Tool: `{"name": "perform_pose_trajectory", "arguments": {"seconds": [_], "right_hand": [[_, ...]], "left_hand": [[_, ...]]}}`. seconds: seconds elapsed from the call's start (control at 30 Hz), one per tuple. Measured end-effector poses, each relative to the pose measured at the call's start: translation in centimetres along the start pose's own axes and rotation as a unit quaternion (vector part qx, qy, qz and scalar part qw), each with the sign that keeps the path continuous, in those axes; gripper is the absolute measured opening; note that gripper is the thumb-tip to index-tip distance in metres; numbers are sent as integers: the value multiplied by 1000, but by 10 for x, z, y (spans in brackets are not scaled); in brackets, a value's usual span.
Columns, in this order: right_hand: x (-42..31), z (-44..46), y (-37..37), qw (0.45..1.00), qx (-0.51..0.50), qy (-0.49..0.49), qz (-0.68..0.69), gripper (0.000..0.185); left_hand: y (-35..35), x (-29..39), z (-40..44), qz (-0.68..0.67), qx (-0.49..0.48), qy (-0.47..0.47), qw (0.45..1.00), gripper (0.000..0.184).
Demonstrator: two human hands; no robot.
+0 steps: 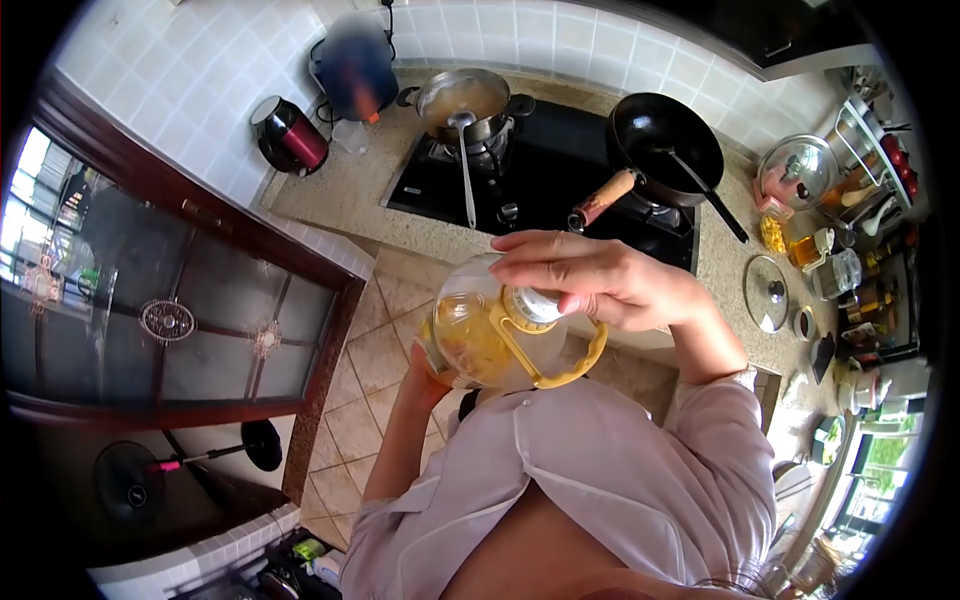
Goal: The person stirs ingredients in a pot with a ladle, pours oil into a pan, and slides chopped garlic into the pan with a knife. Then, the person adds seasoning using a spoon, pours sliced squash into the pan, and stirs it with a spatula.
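Note:
A large clear plastic jug with yellow liquid inside and a yellow handle is tilted in front of my chest. My left hand grips it from below on the left, its fingers partly hidden behind the jug. My right hand is closed over the pale cap, the thumb beneath and the fingers stretched across the top. The handle hangs free, below my right hand.
On the black gas stove stand a steel pot with a ladle and a black wok with a spatula. A glass lid, jars and bottles line the right counter. A dark-framed door stands at left.

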State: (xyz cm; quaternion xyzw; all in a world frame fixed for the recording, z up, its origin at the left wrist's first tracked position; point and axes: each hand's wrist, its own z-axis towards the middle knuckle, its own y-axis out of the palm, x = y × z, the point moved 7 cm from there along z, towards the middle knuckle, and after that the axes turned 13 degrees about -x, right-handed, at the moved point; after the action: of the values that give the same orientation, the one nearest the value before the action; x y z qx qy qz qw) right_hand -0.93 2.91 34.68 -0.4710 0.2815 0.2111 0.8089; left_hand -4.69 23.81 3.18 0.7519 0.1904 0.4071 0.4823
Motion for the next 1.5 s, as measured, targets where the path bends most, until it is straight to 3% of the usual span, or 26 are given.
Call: {"name": "perform_pose_trajectory", "arguments": {"seconds": [0.07, 0.13, 0.23, 0.47, 0.53, 0.6, 0.7, 0.73, 0.77, 0.87, 0.93, 0.97, 1.03, 1.07, 1.1, 1.13, 1.23, 1.43, 1.47, 1.5], "right_hand": [[-2, -14, 3, 996, 13, 45, 82, 45], [-12, -24, 3, 992, 2, 57, 115, 45], [-27, -32, 8, 988, -53, 31, 141, 55], [-50, -31, 31, 981, -129, -2, 142, 52], [-59, -25, 41, 987, -121, -27, 107, 47], [-60, -21, 46, 995, -52, 83, -10, 51], [-72, -6, 65, 990, -60, 101, -74, 58], [-75, 1, 71, 985, -66, 118, -112, 59], [-84, 9, 76, 984, -88, 91, -128, 56], [-99, 32, 93, 990, -83, -21, -114, 50], [-102, 49, 105, 988, -88, -69, -104, 45], [-98, 59, 113, 987, -110, -25, -118, 44], [-100, 83, 136, 980, -118, 45, -154, 42], [-107, 95, 151, 981, -125, 24, -148, 42], [-109, 106, 166, 973, -141, 34, -180, 43], [-111, 117, 182, 964, -155, 45, -212, 43], [-126, 152, 235, 975, -118, 4, -187, 37], [-165, 220, 343, 974, -146, -15, -174, 37], [-175, 233, 360, 975, -147, -28, -167, 37], [-183, 246, 376, 975, -149, -43, -159, 37]], "left_hand": [[15, -14, -12, 72, -18, 29, 997, 73], [19, -36, -20, 54, -21, 14, 998, 73], [21, -66, -35, 19, -20, -11, 1000, 74], [25, -110, -78, -9, 8, -3, 1000, 77], [34, -111, -95, 10, 21, 28, 999, 77], [37, -115, -112, 27, 36, 56, 997, 76], [25, -120, -137, 48, 43, 127, 990, 77], [9, -126, -142, -19, 50, 113, 992, 78], [-4, -131, -150, -85, 55, 102, 990, 78], [22, -117, -171, -71, 53, 179, 980, 81], [1, -122, -197, -37, 74, 213, 974, 82], [-12, -125, -212, -5, 89, 220, 971, 84], [-22, -126, -237, -52, 88, 249, 963, 85], [-25, -126, -252, -100, 75, 256, 959, 86], [-8, -117, -278, 3, 125, 267, 956, 85], [-12, -115, -297, 5, 135, 282, 950, 85], [-22, -119, -354, -62, 122, 325, 936, 81], [-70, -127, -489, -30, 279, 372, 885, 88], [-69, -126, -511, -33, 287, 385, 877, 88], [-46, -113, -527, -25, 222, 431, 874, 78]]}}
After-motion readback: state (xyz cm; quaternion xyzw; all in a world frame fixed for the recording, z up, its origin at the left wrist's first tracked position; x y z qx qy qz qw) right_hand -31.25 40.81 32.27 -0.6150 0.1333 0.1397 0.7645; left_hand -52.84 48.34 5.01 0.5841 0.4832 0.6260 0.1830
